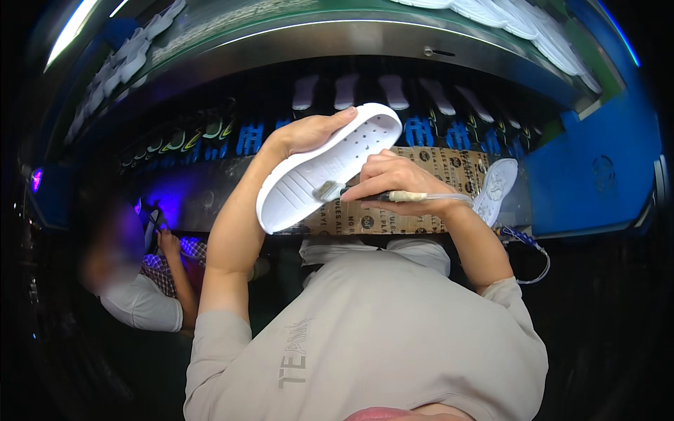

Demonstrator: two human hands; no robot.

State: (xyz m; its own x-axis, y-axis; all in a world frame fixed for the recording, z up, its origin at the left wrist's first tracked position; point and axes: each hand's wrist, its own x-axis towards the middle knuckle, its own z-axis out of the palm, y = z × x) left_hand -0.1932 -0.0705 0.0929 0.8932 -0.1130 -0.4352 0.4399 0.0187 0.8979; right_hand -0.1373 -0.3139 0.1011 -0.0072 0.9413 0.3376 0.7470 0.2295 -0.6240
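Note:
A white shoe sole (300,184) is tilted up in front of me, its hollow inner side facing me, with grooves at the heel and small holes toward the toe. My left hand (314,131) grips it by the far left edge near the toe. In my right hand (397,180) is a brush (328,190) with a dark handle, wrapped in pale tape where a clear tube joins it. Its bristles rest on or just above the sole's inner face near the heel; contact is hard to tell.
Printed brown cardboard (460,168) covers the bench below my hands. Another white sole (497,184) lies at its right end. Beyond, purple-lit insoles (345,91) and blue pieces (419,131) stand in rows under a metal-edged shelf (316,43). A co-worker (151,298) sits at the left.

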